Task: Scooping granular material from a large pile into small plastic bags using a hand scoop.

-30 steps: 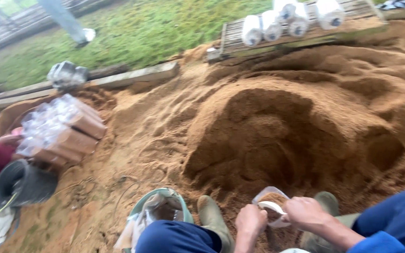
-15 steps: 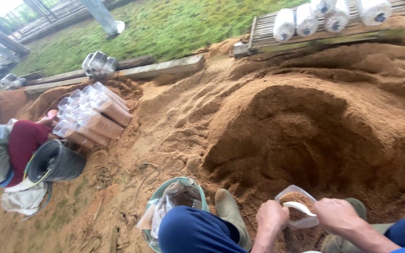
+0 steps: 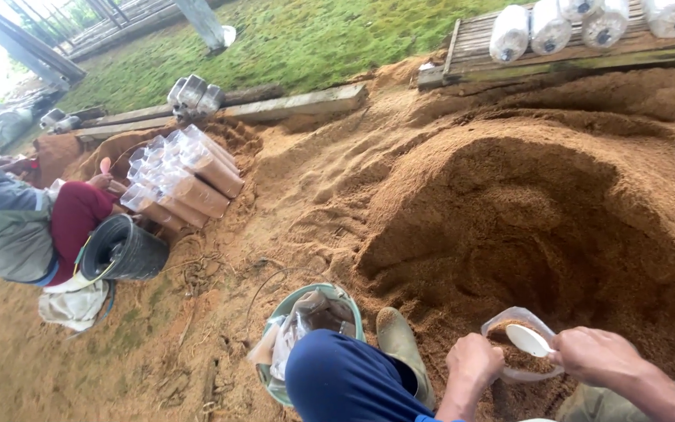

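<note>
The left hand (image 3: 472,362) grips the near rim of a clear plastic bag (image 3: 522,344), fingers closed on it, holding its mouth open at the foot of a big sawdust heap (image 3: 541,211). The right hand (image 3: 599,355) is closed around the handle of a white scoop (image 3: 530,340), whose bowl sits over the bag's mouth, touching or just above the brown fill. The bag looks already well filled with sawdust, so the step in hand seems to be loading it scoop by scoop, and it appears fairly far along. The next move likely calls for tipping the scoop cleanly inside the rim while the left hand keeps the mouth wide and steady, so nothing spills over the edge.

Between the person's knees and boot (image 3: 400,344) stands a green bucket (image 3: 306,301) holding crumpled plastic. Well apart to the left, another person (image 3: 17,223) in a grey and red top sits beside a black bucket (image 3: 123,250) and a stack of filled bags (image 3: 185,180) lying on their sides. At the top right, more bags (image 3: 580,23), whitish, lie on a slatted wooden rack (image 3: 470,47), with grass (image 3: 306,39) beyond.
</note>
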